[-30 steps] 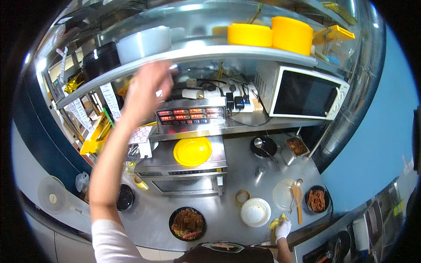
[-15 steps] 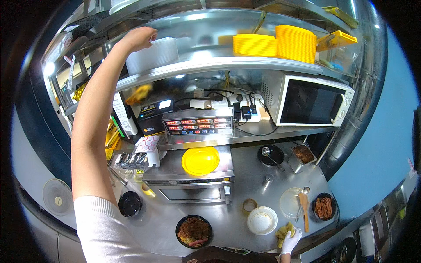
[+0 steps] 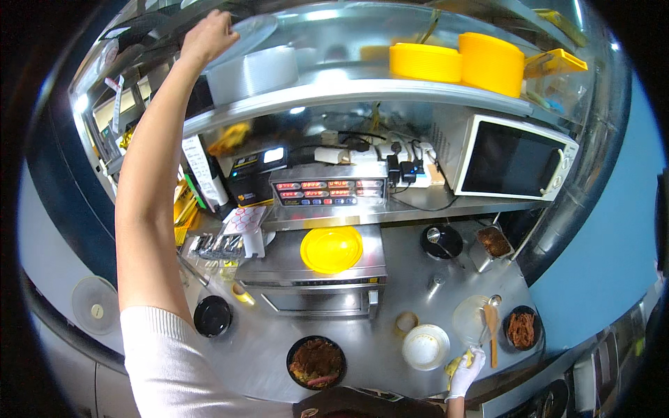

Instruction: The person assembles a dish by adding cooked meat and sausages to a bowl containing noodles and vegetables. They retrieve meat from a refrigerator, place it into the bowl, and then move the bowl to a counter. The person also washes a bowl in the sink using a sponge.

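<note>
Above and to the left of the boxy stainless-steel oven (image 3: 317,301), the bare left hand (image 3: 209,36) has its fingers curled in, apparently pinching the near rim of a clear, round plastic lid (image 3: 256,33); the thumb's exact grip cannot be told. That lid tilts over a stack of matching translucent plastic lids (image 3: 254,76) on the long metal shelf (image 3: 362,87), and an edge hold probably makes it easier to part one thin disc from the rest. Right of the oven and nearer the person, the white-gloved right hand (image 3: 465,374) closes around a crumpled yellow cloth (image 3: 454,369) low over the steel surface (image 3: 251,362), the glove perhaps there to keep the fingers clean. Directly in front of the oven, a round black bowl (image 3: 289,362) holds dark brown meat over yellowish food, with a pinkish piece at its near edge. To the oven's right, a shallow white round bowl (image 3: 426,347) shows only stains, a black round bowl (image 3: 539,336) is heaped with reddish-brown strips, and a rectangular metal container (image 3: 481,262) holds brown, chunky food. A long wooden spatula (image 3: 492,334) lies beside that heaped bowl, likely for easy reach. Atop the oven sits a round yellow plate (image 3: 332,249).
</note>
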Demonstrator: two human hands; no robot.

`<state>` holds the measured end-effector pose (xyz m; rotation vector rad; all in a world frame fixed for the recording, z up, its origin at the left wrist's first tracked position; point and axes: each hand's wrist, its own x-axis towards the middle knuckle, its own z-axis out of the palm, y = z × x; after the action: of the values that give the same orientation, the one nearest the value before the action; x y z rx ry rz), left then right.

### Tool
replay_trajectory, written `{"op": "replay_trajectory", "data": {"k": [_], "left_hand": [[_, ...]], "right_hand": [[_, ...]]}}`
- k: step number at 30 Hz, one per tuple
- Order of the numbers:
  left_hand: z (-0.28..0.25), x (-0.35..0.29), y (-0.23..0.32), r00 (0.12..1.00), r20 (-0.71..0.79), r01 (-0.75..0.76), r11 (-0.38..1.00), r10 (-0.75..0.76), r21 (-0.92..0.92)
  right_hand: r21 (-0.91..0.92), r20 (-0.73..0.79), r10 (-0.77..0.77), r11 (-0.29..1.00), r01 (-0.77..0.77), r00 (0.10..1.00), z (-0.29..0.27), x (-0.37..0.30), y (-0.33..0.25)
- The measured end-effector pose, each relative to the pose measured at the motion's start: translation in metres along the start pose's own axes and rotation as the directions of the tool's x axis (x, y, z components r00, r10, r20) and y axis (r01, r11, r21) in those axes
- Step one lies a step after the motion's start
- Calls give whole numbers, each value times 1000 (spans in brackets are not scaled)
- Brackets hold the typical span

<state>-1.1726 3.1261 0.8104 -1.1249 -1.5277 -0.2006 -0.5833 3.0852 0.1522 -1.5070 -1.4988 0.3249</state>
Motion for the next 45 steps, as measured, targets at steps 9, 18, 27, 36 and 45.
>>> {"op": "replay_trajectory", "data": {"k": [9, 18, 27, 36, 45], "left_hand": [[-135, -185, 65, 831, -432, -457, 873, 352, -169], [-155, -531, 156, 849, -7, -235, 367, 529, -900], [-98, -761, 181, 646, 617, 382, 509, 450, -771], [-83, -815, 184, 369, 928, 842, 408, 41, -353], [-59, -826, 203, 187, 976, 952, 266, -107, -153]], "right_hand": [[620, 617, -171, 706, -342, 768, 25, 10, -185], [157, 988, -57, 310, -938, 147, 70, -41, -256], [72, 933, 75, 920, -385, 352, 226, -196, -95], [41, 815, -111, 990, 134, 568, 247, -244, -100], [-15, 874, -57, 990, 143, 483, 246, -246, -110]]}}
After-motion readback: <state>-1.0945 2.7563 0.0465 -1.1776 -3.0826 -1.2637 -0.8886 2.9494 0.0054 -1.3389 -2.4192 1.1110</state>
